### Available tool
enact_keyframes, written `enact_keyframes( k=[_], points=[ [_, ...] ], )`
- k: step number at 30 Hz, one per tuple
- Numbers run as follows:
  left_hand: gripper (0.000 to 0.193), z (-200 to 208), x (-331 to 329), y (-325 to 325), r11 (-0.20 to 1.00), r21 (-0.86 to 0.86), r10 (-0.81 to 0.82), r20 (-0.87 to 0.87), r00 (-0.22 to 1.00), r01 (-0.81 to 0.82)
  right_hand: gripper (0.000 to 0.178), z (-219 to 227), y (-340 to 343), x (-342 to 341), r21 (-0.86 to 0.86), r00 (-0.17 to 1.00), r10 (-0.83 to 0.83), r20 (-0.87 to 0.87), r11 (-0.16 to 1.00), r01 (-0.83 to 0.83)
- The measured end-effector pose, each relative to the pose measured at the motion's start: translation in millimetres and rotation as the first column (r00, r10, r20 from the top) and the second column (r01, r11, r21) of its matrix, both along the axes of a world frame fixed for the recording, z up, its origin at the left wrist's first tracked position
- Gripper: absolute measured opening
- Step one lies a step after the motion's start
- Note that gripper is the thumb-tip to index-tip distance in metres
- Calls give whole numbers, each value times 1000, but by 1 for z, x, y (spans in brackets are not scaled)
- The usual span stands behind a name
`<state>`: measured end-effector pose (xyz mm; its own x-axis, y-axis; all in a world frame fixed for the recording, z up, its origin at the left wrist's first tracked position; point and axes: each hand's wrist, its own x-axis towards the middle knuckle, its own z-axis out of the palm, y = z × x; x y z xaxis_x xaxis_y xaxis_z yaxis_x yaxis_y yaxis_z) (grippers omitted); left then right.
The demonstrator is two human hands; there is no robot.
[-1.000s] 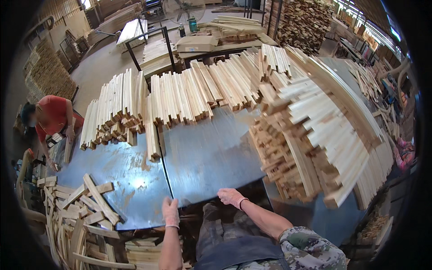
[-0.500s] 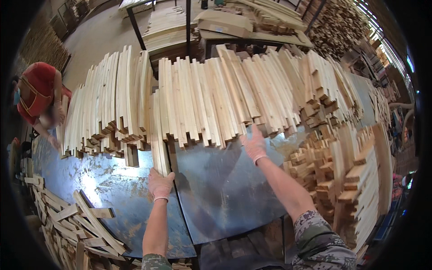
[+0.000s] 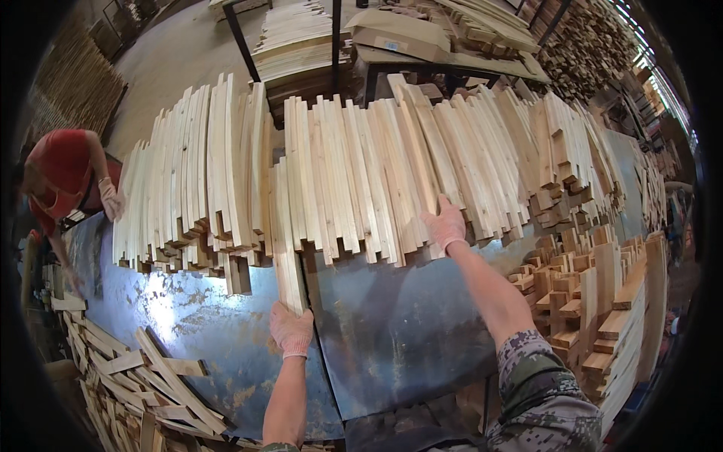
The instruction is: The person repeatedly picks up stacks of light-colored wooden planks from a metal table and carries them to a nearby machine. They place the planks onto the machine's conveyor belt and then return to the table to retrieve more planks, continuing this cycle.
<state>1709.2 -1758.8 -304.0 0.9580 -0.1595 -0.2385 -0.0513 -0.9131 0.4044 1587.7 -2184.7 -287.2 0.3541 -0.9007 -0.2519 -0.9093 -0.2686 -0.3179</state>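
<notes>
Pale wooden strips lie side by side in a long row across the blue metal table. My left hand, in a thin pale glove, is closed round the near end of a wooden strip that juts out from the row toward me. My right hand, gloved alike, rests on the near ends of strips right of the middle. Its fingers are stretched out over the wood, and it grips nothing that I can see. The left palm hides the strip's very end.
At the left, a co-worker in red leans over the table. Loose offcuts lie jumbled at the near left. Stacked short blocks stand at the right. Behind the row are a dark metal frame and a flattened cardboard box.
The view has shifted, so everything sits further right. My right hand has moved from the strips' near edge up onto them. My left hand keeps its hold. The co-worker's arm has moved.
</notes>
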Motion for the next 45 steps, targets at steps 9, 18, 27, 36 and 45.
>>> enact_keyframes(
  k=[9, 18, 27, 36, 45],
  points=[
    [68, 21, -154, 107, 971, -138, 174, -157, 972, -196, 93, 15, 104, -56, -24, 987, 19, 158, 1000, -16],
    [66, 80, -180, 95, 897, -379, 119, -288, 950, -227, 99, 30, 116, -61, 105, 960, 243, 136, 960, -258],
    [60, 81, 22, -144, 812, -582, -109, -232, 967, -48, 86, -21, -34, -27, -64, 999, -3, 33, 998, 6],
    [84, 60, 73, -208, 954, 5, -299, -57, 952, 300, 86, -34, -50, -22, -18, 990, -73, 121, 997, 76],
    [93, 0, 141, -167, 918, -394, -104, -124, 987, 47, 87, -28, -60, -45, 342, 899, -242, 364, 933, 112]
  ],
)
